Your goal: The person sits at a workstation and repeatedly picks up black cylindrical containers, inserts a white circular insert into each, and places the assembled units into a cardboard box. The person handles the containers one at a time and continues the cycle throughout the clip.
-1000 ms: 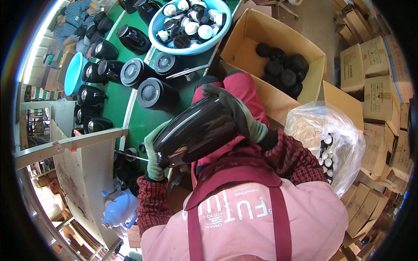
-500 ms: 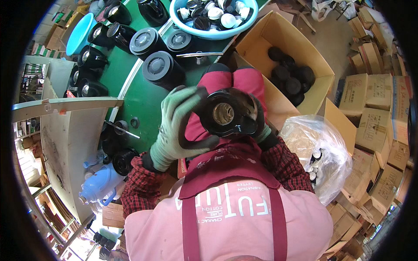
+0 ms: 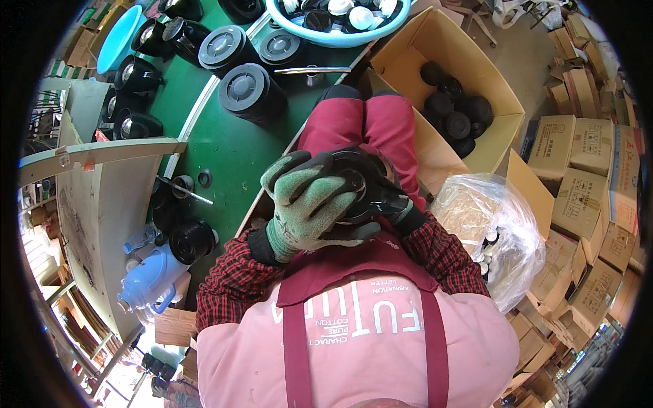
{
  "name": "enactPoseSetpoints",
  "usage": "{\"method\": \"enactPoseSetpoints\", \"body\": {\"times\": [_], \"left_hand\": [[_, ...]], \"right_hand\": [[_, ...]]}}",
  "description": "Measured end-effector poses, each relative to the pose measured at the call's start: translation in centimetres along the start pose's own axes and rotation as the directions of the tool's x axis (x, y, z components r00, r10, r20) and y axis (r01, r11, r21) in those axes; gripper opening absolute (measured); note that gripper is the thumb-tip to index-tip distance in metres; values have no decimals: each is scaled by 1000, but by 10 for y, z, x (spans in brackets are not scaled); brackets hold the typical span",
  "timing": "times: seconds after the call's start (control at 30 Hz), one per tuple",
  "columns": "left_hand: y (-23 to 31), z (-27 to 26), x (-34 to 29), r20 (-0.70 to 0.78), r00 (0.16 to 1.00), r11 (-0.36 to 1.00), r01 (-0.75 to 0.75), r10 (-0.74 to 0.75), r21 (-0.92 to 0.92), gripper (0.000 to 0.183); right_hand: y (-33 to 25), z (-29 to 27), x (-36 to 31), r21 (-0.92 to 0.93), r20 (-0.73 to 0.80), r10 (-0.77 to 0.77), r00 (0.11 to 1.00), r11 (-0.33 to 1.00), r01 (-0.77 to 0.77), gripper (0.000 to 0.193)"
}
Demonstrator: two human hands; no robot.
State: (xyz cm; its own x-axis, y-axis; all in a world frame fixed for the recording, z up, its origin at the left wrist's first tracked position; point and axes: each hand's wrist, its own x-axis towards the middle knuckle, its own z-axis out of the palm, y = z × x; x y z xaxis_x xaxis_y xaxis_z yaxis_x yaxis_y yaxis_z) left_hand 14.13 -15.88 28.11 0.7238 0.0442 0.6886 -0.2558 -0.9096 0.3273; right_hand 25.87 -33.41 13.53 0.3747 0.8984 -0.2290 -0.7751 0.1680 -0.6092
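Note:
A glossy black thermos jug (image 3: 378, 197) is held in front of my apron, above my lap. My left hand (image 3: 309, 204), in a green and black work glove, lies across the jug's top with curled fingers and covers the neck. My right hand (image 3: 401, 204) grips the jug from the right side; most of its fingers are hidden behind the jug. On the green bench just beyond stand dark cylinders with round ribbed tops, one of them a black canister (image 3: 252, 94). Beside them lies a thin metal rod (image 3: 313, 70).
A blue basin (image 3: 340, 37) at the far edge holds black and white lids. An open carton (image 3: 486, 85) on the right contains black round parts. Nearer are a clear plastic bag (image 3: 500, 238) and stacked cartons (image 3: 578, 197). A light blue jug (image 3: 153, 279) and grey frame (image 3: 102, 160) are on the left.
My left hand has moved right from beside the jug onto its top and curled its fingers, covering the open neck. My right hand keeps its hold.

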Motion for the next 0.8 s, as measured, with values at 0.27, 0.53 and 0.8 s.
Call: {"method": "enactPoseSetpoints", "body": {"times": [0.27,0.53,0.8], "left_hand": [[-32,-1,-50,414,909,965,143,-40,-220,54],[-42,99,-52,479,817,888,436,-321,-149,114],[-68,93,-43,469,870,833,367,-151,-413,94]], "right_hand": [[-141,-17,10,-217,-142,-174,974,966,141,56],[-111,-58,81,-828,523,115,845,-170,535,46],[-78,-63,254,-862,93,-291,952,-502,-70,49]]}}
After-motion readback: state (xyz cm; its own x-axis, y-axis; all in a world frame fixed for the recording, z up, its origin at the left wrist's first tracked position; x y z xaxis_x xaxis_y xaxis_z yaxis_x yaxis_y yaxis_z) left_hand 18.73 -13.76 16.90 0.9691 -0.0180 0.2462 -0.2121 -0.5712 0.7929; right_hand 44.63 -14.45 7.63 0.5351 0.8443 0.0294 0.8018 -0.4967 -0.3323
